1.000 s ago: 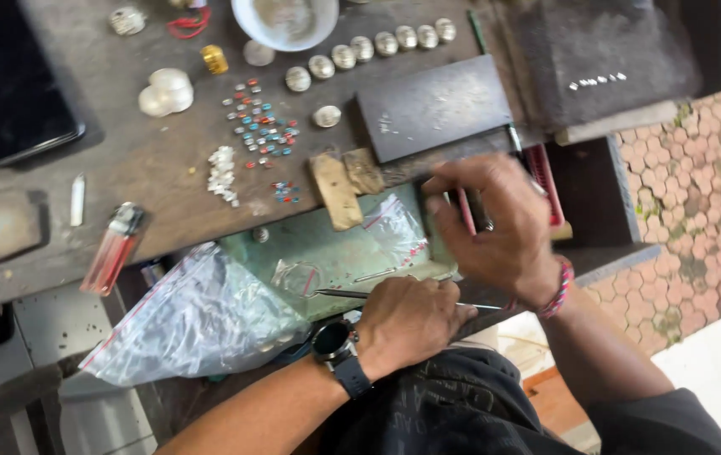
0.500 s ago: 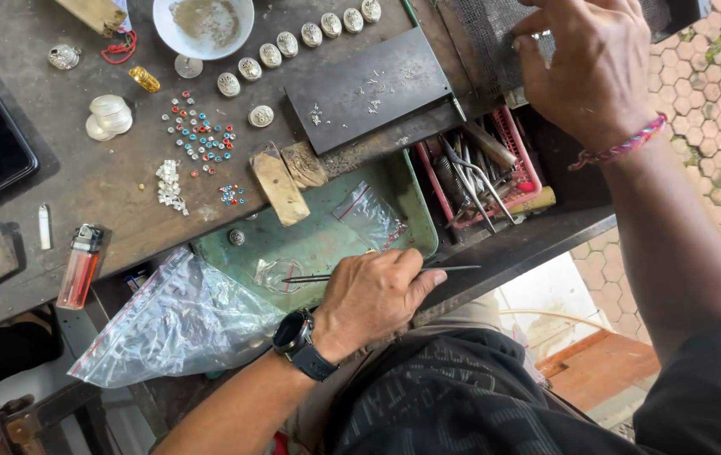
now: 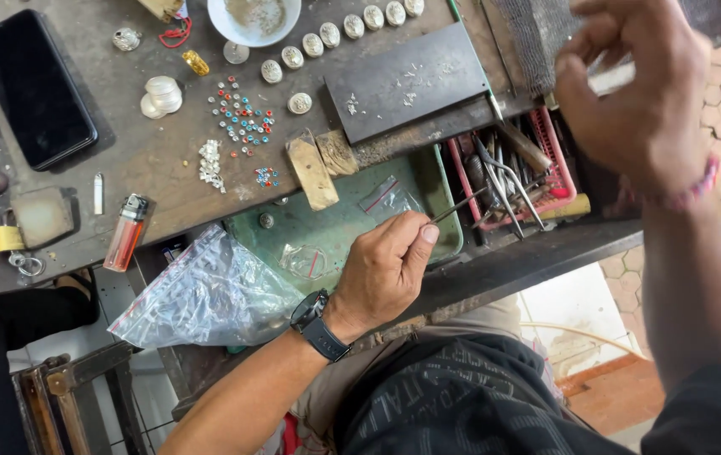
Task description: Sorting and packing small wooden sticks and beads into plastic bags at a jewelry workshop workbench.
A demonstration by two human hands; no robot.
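Two hands are working apart — left hand pinching tweezers over a green tray, right hand gripping a pale, blurred object — a careless sweep risks scattering the loose beads.

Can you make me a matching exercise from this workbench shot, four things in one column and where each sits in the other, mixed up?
Things:
1. Black phone
2. Orange lighter
3. Thin metal tool
4. White bowl

Places:
A. Top edge of the bench, beside a row of round silver pieces
B. Pinched in the left hand over the green tray
C. Far left of the bench top, lying flat
D. Front edge of the bench, just above the clear plastic bag

Pairs: 1-C, 2-D, 3-B, 4-A
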